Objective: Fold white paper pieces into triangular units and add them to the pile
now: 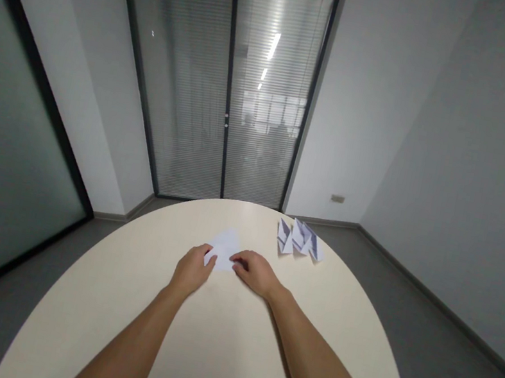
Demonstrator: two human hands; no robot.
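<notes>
A white sheet of paper (224,248) lies flat on the round cream table (223,353), partly folded. My left hand (192,271) rests on its near left corner with fingers curled, pressing the paper down. My right hand (255,271) sits at the sheet's near right edge, fingers bent and pinching or pressing that edge. Both forearms reach in from the bottom of the view.
Three folded white paper shapes (298,239) stand in a row at the table's far right. Beyond the table are a grey floor, glass doors with blinds (224,89), a dark glass wall on the left and white walls.
</notes>
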